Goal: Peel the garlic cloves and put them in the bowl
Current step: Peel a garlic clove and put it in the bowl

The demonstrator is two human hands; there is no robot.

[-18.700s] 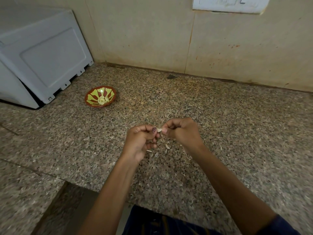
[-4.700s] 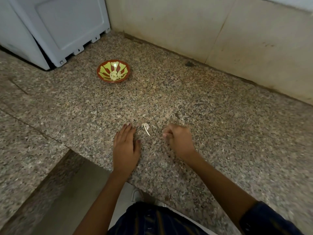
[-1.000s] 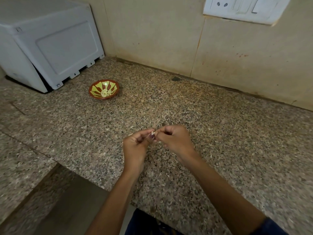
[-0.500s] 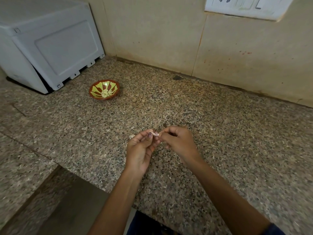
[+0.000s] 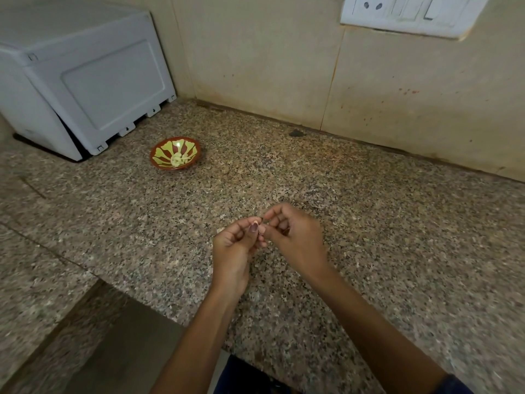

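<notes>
White appliance [image 5: 85, 81]: far left on the table [image 5: 397, 237], just beside the bowl.
Bowl [image 5: 175, 153]: far left, well apart from the hands, peeled cloves [image 5: 178, 160] inside; a long carry could drop a slippery clove.
Left hand [image 5: 233, 245]: grip curled, thumb and fingertips pinching the garlic clove [image 5: 255, 222].
Right hand [image 5: 295, 237]: grip curled, picking at the clove; whether it holds skin, cannot tell.
Risk: the small clove may slip out.

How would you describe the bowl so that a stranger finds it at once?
Start at the white appliance in the counter's far left corner. Just right of its front corner sits a small bowl. It has a brown rim, yellow-green stripes inside, and pale peeled garlic.
</notes>
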